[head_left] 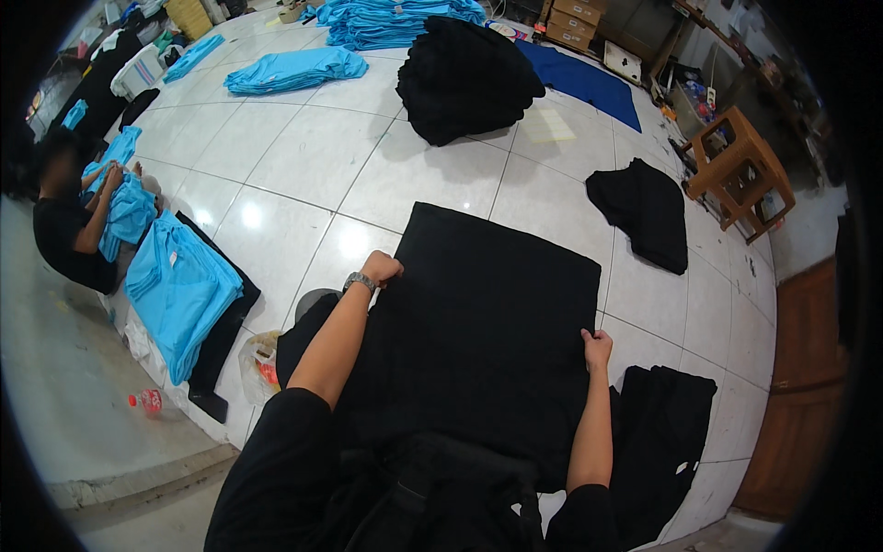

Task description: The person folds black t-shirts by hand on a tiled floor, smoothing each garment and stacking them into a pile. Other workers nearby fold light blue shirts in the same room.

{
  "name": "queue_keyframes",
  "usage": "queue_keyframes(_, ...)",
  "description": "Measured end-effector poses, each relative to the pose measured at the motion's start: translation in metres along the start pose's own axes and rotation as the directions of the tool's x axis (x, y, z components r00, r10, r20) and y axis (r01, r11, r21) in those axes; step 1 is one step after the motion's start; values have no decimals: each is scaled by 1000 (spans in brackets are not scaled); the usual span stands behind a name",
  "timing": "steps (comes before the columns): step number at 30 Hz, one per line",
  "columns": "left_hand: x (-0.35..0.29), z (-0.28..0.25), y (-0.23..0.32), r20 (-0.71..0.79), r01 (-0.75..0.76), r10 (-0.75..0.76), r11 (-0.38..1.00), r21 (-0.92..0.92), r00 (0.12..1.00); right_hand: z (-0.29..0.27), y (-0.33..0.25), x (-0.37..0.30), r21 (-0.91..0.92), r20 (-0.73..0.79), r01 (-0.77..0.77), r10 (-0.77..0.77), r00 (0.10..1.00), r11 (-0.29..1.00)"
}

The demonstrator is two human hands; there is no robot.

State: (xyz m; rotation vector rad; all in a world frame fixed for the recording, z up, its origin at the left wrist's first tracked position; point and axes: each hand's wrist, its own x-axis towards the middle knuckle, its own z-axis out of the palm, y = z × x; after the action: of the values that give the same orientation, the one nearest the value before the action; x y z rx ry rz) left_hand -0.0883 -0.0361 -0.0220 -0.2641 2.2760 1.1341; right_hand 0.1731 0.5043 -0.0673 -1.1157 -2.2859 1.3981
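A wide, flat rectangle of black cloth (492,304) spreads in front of me, its near end running up to my dark clothing. On its left edge, near the far corner, my left hand (382,268) is closed, with a metal-band watch at the wrist. Lower down the opposite side, my right hand (597,349) pinches the right edge. Between the two hands the cloth looks smooth and taut. Whether it is a garment or a plain piece I cannot tell. Beside my right forearm lies a stack of folded black cloth (664,432).
Ahead on the tiled floor sits a large black cloth pile (469,78); a smaller folded black garment (648,216) lies right. Light-blue shirts (179,285) are stacked left, near a seated person (78,216) handling blue cloth. A plastic stool (740,170) stands right, a bottle (147,402) left.
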Motion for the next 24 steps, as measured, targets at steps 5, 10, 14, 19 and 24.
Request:
queue_keyframes(5, -6, -2, 4, -8, 54, -54, 997, -50, 999, 0, -14, -6, 186, 137, -155, 130, 982, 970)
queue_keyframes(10, -4, 3, 3, -53, 41, -42, 999, -25, 998, -1, -6, -2, 180, 242, -217, 171, 955, 959)
queue_keyframes(14, 6, 6, -8, -143, 43, -34, 997, 62, 989, 3, 5, 5, 31, 125, -150, 145, 981, 988)
queue_keyframes(19, 16, 8, -20, -269, -41, 105, 971, 234, 957, 3, 4, 5, 44, 93, -87, 83, 992, 995)
queue_keyframes(24, 10, 3, -11, -232, 43, -2, 985, 170, 973, 0, -1, 2, 95, 5, -124, 125, 992, 988)
